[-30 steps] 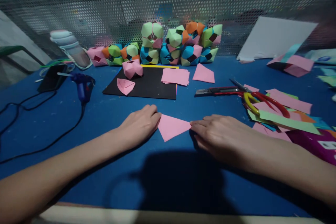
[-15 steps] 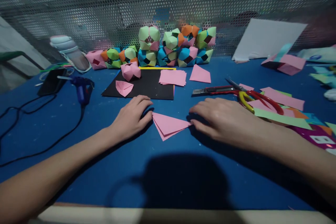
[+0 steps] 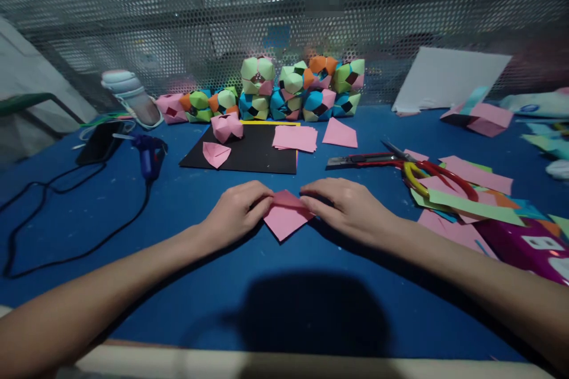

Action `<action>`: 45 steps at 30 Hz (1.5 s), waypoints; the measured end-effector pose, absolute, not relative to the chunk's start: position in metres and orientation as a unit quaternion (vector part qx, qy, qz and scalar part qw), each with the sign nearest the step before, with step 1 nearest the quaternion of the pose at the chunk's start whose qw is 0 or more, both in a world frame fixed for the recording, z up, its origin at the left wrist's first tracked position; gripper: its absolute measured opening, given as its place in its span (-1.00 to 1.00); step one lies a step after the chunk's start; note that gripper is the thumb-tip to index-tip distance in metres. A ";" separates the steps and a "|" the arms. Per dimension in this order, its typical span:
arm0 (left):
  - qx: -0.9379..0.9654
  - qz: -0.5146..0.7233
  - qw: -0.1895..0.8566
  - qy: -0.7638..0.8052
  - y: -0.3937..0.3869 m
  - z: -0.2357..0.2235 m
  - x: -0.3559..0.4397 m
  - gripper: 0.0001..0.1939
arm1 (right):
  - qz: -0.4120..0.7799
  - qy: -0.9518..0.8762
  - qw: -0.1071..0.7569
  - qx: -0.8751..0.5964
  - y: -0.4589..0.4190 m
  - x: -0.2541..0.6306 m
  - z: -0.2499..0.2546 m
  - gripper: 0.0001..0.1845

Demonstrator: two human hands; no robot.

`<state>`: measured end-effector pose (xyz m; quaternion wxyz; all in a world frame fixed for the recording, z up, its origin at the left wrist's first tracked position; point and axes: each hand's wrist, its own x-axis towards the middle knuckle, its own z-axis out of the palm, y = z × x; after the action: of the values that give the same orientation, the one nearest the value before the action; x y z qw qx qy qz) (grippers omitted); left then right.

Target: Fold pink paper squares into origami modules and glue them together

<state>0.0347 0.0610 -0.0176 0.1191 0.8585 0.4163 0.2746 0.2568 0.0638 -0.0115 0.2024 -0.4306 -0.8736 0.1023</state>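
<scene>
Between my hands lies a small pink sheet of paper [image 3: 287,220], partly opened out, with a crease across it and a darker upper flap standing toward the back. My left hand [image 3: 242,210] pinches its left corner between thumb and fingers. At the right corner, my right hand [image 3: 340,204] grips the paper the same way. Just behind are a black sheet [image 3: 249,160], a stack of pink paper squares [image 3: 294,138] and a folded pink paper piece [image 3: 216,154]. Another loose pink sheet [image 3: 340,133] rests to the right of the stack.
Scissors [image 3: 444,174], a utility knife [image 3: 362,160] and paper scraps [image 3: 471,207] lie at the right. A blue glue gun [image 3: 151,157] with its cord, a phone [image 3: 101,141] and a bottle [image 3: 131,98] occupy the left. Folded paper balls [image 3: 288,103] line the back by a perforated metal panel [image 3: 200,23].
The pink paper has gone from a folded triangle to a partly unfolded square. Both hands have come closer together. The camera view has shifted slightly.
</scene>
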 end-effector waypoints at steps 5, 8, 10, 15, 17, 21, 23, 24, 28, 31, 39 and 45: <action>0.783 0.336 0.167 0.497 0.055 -0.013 0.038 -0.83 | 0.206 -0.791 0.313 -0.484 0.060 0.249 -0.016 -0.40; 0.738 0.347 0.246 0.523 0.052 -0.012 0.041 -0.82 | 0.312 -0.732 0.356 -0.490 0.065 0.245 -0.023 -0.35; 0.711 0.353 0.295 0.532 0.050 -0.012 0.042 -0.83 | 0.377 -0.687 0.387 -0.487 0.068 0.244 -0.028 -0.33; 0.648 0.384 0.372 0.542 0.047 -0.010 0.046 -0.93 | 0.468 -0.654 0.389 -0.450 0.072 0.245 -0.034 -0.38; 0.650 0.382 0.390 0.529 0.046 -0.007 0.046 -0.88 | 0.453 -0.677 0.389 -0.431 0.070 0.244 -0.031 -0.40; 0.659 0.370 0.398 0.520 0.044 -0.004 0.048 -0.85 | 0.436 -0.674 0.432 -0.411 0.063 0.238 -0.019 -0.44; 0.614 0.406 0.413 0.537 0.043 -0.005 0.050 -0.87 | 0.460 -0.642 0.435 -0.432 0.060 0.234 -0.015 -0.39; 0.583 0.429 0.429 0.541 0.042 -0.007 0.051 -0.86 | 0.480 -0.628 0.420 -0.445 0.059 0.232 -0.014 -0.37; 0.494 0.478 0.514 0.512 0.041 -0.013 0.053 -0.82 | 0.535 -0.613 0.342 -0.470 0.059 0.232 -0.013 -0.41; 0.491 0.468 0.528 0.511 0.045 -0.017 0.051 -0.86 | 0.497 -0.637 0.356 -0.470 0.063 0.236 -0.013 -0.44; 0.671 0.361 0.352 0.544 0.059 -0.021 0.037 -0.88 | 0.362 -0.738 0.359 -0.441 0.070 0.244 -0.028 -0.59; 0.745 0.289 0.296 0.524 0.061 -0.020 0.033 -0.86 | 0.267 -0.822 0.326 -0.383 0.068 0.244 -0.035 -0.80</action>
<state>0.0332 0.0612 -0.0196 0.2955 0.7451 0.5236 0.2886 0.2442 0.0680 -0.0353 0.3260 -0.3832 -0.8221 0.2665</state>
